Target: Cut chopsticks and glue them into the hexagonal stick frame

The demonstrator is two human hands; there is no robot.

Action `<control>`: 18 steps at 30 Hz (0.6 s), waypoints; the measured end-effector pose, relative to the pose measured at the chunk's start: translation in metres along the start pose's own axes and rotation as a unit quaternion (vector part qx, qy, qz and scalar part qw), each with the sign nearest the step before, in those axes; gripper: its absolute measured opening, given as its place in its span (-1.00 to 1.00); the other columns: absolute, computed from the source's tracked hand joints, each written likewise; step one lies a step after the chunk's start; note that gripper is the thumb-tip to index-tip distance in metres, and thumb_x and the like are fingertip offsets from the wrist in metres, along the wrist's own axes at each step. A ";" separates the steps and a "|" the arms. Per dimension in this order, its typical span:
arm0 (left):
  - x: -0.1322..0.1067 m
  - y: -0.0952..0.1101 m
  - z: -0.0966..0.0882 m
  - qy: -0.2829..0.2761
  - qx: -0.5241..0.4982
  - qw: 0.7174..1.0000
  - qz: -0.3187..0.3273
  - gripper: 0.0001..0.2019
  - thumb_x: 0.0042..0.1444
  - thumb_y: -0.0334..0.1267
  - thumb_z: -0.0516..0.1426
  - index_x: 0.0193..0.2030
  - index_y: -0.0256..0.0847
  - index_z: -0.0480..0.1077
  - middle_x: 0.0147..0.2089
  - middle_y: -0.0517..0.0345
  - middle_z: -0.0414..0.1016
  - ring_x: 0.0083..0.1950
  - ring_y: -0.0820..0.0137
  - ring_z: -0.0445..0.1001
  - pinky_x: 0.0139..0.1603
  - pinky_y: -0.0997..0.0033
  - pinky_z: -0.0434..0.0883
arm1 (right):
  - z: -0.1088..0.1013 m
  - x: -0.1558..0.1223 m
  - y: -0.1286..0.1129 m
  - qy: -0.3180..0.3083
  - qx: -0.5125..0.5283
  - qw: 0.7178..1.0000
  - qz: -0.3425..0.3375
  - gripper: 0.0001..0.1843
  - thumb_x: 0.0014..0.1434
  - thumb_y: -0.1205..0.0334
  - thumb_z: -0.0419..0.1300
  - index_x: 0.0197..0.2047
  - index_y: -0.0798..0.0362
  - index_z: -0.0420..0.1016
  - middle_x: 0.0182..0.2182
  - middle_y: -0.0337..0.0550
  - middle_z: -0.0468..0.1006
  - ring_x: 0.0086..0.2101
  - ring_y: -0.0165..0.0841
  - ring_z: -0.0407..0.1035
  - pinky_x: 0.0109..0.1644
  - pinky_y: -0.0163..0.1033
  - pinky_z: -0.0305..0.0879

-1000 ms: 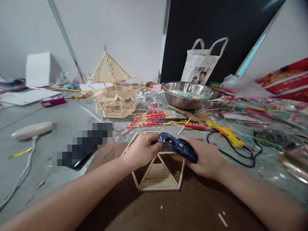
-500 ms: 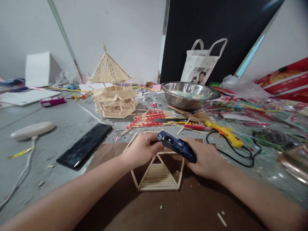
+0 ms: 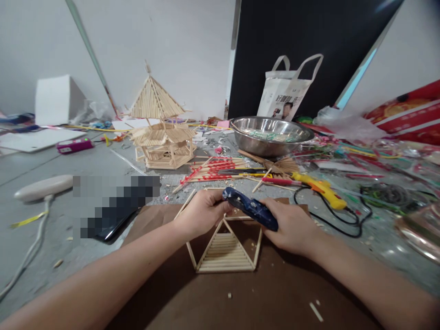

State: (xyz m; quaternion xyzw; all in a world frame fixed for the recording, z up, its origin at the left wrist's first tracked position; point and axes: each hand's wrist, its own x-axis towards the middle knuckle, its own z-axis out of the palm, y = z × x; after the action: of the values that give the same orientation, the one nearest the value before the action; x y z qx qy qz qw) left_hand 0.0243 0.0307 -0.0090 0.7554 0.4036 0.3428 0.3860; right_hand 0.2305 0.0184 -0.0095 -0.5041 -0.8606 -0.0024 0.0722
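Observation:
My right hand (image 3: 296, 225) is wrapped round a dark blue hand tool (image 3: 250, 207) with pale specks on it; its exact kind is hard to make out. At the tool's far left end, the thumb and fingers of my left hand (image 3: 198, 214) are pinched together, and whatever they hold is hidden. Under both hands lies a flat frame of thin wooden sticks (image 3: 225, 256), its near triangle partly filled with parallel sticks. My left hand covers the frame's left part. A brown sheet (image 3: 192, 302) lies beneath the frame.
Behind stands a stick-built pavilion model (image 3: 165, 142), beside loose red-marked sticks (image 3: 216, 169). A steel bowl (image 3: 271, 146) is at the back. To the right lies a yellow glue gun (image 3: 323, 191) with a black cord; to the left, a phone (image 3: 113, 229) and white corded device (image 3: 44, 187).
The blue tool has turned slightly in my right hand and shifted a little left. My left hand stays almost still, and the stick frame looks unchanged.

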 end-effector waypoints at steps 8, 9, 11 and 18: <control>0.000 -0.001 0.002 -0.006 -0.019 0.999 -0.034 -0.79 0.03 -0.26 -0.03 -0.54 -0.29 0.27 -0.74 0.37 0.09 -0.68 0.65 0.08 -0.63 0.63 0.06 | 0.000 0.001 0.000 0.005 0.005 1.000 0.012 -0.74 -0.08 0.26 0.00 -0.24 0.09 0.26 -0.42 -0.12 0.48 -0.42 -0.31 0.37 -0.38 -0.27 0.20; 0.000 -0.001 0.002 -0.009 -0.018 0.999 -0.042 -0.78 0.03 -0.24 -0.03 -0.54 -0.29 0.28 -0.74 0.37 0.09 -0.68 0.64 0.08 -0.64 0.63 0.06 | 0.000 0.002 0.001 0.007 0.007 1.000 0.019 -0.76 -0.07 0.25 0.00 -0.26 0.09 0.27 -0.43 -0.13 0.48 -0.43 -0.31 0.37 -0.39 -0.27 0.20; 0.000 0.000 0.002 -0.011 -0.008 0.999 -0.052 -0.76 0.03 -0.21 -0.03 -0.50 -0.30 0.32 -0.70 0.34 0.15 -0.67 0.65 0.08 -0.65 0.63 0.06 | 0.000 0.002 0.002 0.020 0.006 0.999 0.030 -0.77 -0.05 0.24 -0.01 -0.27 0.08 0.27 -0.44 -0.14 0.48 -0.43 -0.31 0.38 -0.39 -0.27 0.21; 0.004 0.005 -0.005 -0.050 -0.011 0.990 -0.134 -0.78 -0.03 -0.19 0.03 -0.32 -0.28 0.36 -0.50 0.20 0.42 -0.66 0.65 0.13 -0.64 0.63 0.12 | 0.007 0.009 0.025 0.097 -0.108 0.983 0.110 -0.57 0.00 0.05 -0.05 -0.08 0.07 0.25 -0.30 -0.06 0.50 -0.36 -0.20 0.40 -0.41 -0.20 0.21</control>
State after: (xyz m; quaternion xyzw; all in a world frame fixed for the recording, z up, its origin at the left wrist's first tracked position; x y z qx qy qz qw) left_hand 0.0234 0.0341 -0.0016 0.7064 0.4778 0.2537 0.4564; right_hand 0.2468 0.0393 -0.0168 -0.5981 -0.7834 -0.1361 0.1002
